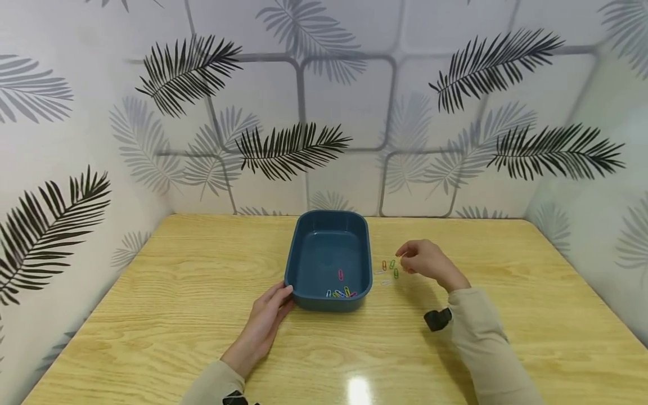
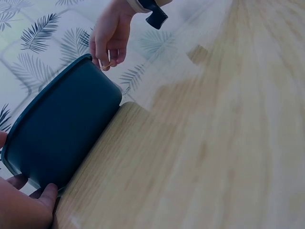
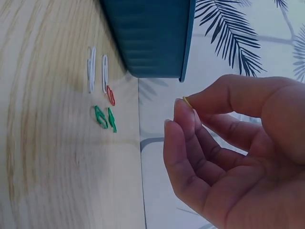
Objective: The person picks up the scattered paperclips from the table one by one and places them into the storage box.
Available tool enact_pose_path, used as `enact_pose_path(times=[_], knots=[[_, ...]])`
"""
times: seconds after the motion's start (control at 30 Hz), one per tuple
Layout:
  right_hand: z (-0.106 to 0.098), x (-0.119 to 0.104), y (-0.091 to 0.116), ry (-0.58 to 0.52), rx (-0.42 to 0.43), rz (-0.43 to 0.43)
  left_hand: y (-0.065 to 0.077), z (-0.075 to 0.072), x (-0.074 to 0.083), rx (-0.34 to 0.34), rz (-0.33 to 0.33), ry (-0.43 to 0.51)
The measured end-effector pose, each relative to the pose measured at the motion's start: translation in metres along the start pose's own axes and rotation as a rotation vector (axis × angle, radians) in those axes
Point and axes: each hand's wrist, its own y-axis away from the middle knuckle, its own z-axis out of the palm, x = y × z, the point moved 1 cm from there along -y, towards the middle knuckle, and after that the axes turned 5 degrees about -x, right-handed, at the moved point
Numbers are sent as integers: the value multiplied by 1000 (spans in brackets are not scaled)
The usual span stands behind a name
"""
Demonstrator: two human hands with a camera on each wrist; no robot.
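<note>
A dark blue plastic bin [image 1: 329,304] stands on the table with several coloured paper clips [image 1: 346,291] near its front end and a pink paper clip [image 1: 341,275] farther back. My left hand [image 1: 263,320] holds the bin's front left corner, thumb at the rim and fingers against the outside. Off the bin's right side, my right hand [image 1: 427,261] is raised above the table. Between its thumb and index finger it pinches a yellow paper clip [image 3: 187,102], mostly hidden by the fingertips. Green paper clips [image 3: 100,117], a red paper clip [image 3: 110,95] and white paper clips [image 3: 91,69] lie on the table nearby.
The wood-grain table [image 1: 202,253] meets a leaf-patterned wall covering [image 1: 344,112] behind and at the sides. A black wrist camera [image 1: 437,319] sits on the right sleeve. Light glares on the tabletop near the front.
</note>
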Motion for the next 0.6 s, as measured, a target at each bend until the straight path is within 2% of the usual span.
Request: enact_pose_path(times=[0.1,0.6], knots=[[3,-6,-2,5,22,-25,0,-3,2,-1,8,-6],[10,-24,5,-21,131,-95,-3,-2,-2,20,-6,7]])
